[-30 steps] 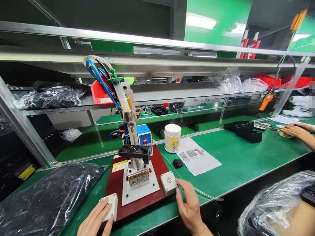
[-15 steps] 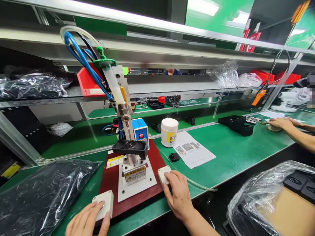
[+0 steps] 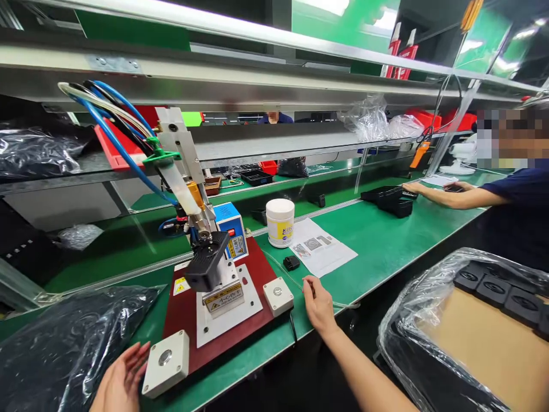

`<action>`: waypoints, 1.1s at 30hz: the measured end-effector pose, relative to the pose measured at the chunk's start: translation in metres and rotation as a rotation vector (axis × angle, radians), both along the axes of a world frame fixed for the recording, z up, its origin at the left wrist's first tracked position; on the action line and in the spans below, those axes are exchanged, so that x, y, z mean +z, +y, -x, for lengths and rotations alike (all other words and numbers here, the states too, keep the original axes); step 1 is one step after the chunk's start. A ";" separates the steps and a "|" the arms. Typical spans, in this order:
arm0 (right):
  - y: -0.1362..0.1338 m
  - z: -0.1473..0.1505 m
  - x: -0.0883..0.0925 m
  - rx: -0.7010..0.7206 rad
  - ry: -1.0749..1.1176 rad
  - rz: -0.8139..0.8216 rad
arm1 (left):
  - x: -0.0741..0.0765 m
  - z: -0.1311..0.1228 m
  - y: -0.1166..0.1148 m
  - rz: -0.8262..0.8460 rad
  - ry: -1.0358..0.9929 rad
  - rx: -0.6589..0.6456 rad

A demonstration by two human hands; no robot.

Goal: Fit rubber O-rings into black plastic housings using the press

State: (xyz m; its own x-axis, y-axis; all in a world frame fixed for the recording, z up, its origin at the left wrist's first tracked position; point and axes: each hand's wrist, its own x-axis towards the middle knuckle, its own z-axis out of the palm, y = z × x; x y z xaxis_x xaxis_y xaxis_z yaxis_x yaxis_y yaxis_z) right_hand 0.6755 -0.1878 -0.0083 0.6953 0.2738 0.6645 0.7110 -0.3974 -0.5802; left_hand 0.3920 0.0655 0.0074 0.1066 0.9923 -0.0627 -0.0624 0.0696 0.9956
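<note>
Left hand: the left hand (image 3: 121,380) is seen open, fingers spread, nothing held, just beside the left button box (image 3: 166,363), not touching it.
Right hand: the right hand (image 3: 318,305) is seen empty, fingers loosely curled, not pinching, near the right button box (image 3: 278,296), not touching it.
Change: both hands have been lifted off the button boxes, which were pressed a moment earlier; the black ribbed press head (image 3: 207,262) is now seen tilted instead of flat, though part of this may be camera angle.
Press: the press head is positioned above a white base plate (image 3: 229,315) on a dark red board (image 3: 182,329), with a syringe barrel (image 3: 180,191) and blue hoses (image 3: 115,137) above.
Nearby: a blue control box (image 3: 227,220), a white jar (image 3: 280,222), a printed sheet (image 3: 319,247) and a small black part (image 3: 291,262) are placed on the green tabletop (image 3: 386,246).
Sides: a black plastic bag (image 3: 64,349) lies at the left; a clear bag with black parts (image 3: 493,289) sits at the right.
Co-worker: a co-worker's hands (image 3: 414,187) are placed near black trays (image 3: 388,200).
</note>
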 end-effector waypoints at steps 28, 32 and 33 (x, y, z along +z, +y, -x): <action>0.006 0.002 -0.009 0.039 -0.101 0.394 | -0.013 -0.004 0.004 -0.123 0.067 -0.088; 0.007 0.003 -0.010 0.037 -0.105 0.388 | -0.017 -0.004 0.006 -0.100 0.014 -0.094; 0.007 0.003 -0.010 0.036 -0.104 0.388 | -0.017 -0.004 0.006 -0.096 0.012 -0.095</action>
